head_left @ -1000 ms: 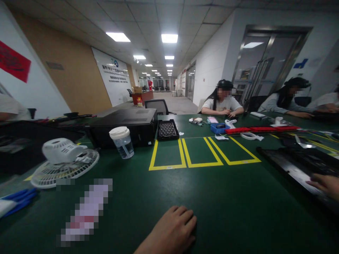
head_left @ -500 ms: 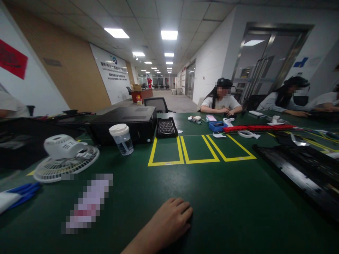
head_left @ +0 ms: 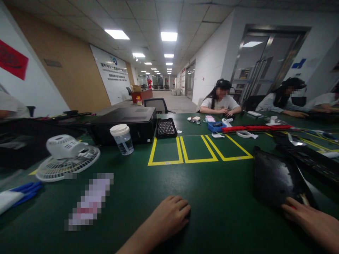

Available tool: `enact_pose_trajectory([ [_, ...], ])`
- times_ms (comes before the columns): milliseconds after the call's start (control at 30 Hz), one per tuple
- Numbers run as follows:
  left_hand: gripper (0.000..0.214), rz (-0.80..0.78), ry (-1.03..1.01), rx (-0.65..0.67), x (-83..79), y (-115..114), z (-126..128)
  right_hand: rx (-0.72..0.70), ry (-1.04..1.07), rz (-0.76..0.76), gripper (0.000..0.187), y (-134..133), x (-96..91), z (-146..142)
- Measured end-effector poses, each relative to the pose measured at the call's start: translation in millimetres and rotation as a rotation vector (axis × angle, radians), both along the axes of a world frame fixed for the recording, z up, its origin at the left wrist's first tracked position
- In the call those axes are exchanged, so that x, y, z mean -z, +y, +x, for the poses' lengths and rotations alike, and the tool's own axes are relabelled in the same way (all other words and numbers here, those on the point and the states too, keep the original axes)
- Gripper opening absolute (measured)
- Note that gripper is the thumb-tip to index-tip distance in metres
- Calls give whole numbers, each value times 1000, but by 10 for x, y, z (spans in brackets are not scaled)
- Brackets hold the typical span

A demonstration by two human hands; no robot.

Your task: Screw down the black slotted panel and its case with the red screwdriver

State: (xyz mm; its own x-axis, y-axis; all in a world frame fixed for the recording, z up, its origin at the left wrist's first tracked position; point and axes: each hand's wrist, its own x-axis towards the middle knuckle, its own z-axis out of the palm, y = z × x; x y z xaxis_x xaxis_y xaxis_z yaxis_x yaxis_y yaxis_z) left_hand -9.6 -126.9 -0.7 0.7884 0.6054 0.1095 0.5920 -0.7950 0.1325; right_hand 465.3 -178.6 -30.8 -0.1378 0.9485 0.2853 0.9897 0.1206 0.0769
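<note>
My left hand [head_left: 172, 215] rests palm down on the green table [head_left: 212, 197], fingers loosely bent and slightly apart, with nothing seen in it. At the right, my right hand [head_left: 304, 215] is closed on the near edge of a flat, glossy black panel [head_left: 278, 178]. The panel is tilted, and its exact kind is unclear. A small red spot and a pale bit show by the right fingers. Behind the panel lies a long black frame-like part [head_left: 312, 158] with slots.
Yellow tape frames [head_left: 165, 163] mark the table ahead. Leftward are a white fan [head_left: 66, 155], a lidded cup [head_left: 123, 141], a black case [head_left: 124, 123], a blue-and-white glove [head_left: 21, 195] and a blurred pinkish item [head_left: 92, 197]. A black tray [head_left: 166, 127] stands behind. Co-workers [head_left: 219, 100] sit across the table.
My right hand has come into view at the right, holding the black panel, which has shifted left, apart from the long black part. My left hand has barely moved.
</note>
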Motion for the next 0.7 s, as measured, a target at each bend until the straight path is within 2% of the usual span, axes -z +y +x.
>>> enact_pose_trajectory([
  [67, 29, -2, 0, 2, -1, -2, -1, -55, -45, -179, 30, 164, -27, -254],
  [200, 30, -11, 1, -9, -37, -18, 1, -103, -109, -359, 28, 403, -281, -985],
  [300, 31, -8, 15, -21, -73, -29, 0, -246, -97, -436, 19, 535, -477, -1529],
  [400, 31, 16, 28, -60, -87, -18, -13, -390, -144, -427, 17, 671, -570, -1974],
  [500, 36, 51, 6, -126, -87, 9, -44, -470, -203, -406, 21, 811, -587, -2350],
  [700, 64, 98, -104, -253, -102, 43, -101, -579, -167, -364, 30, 1021, -572, -2980],
])
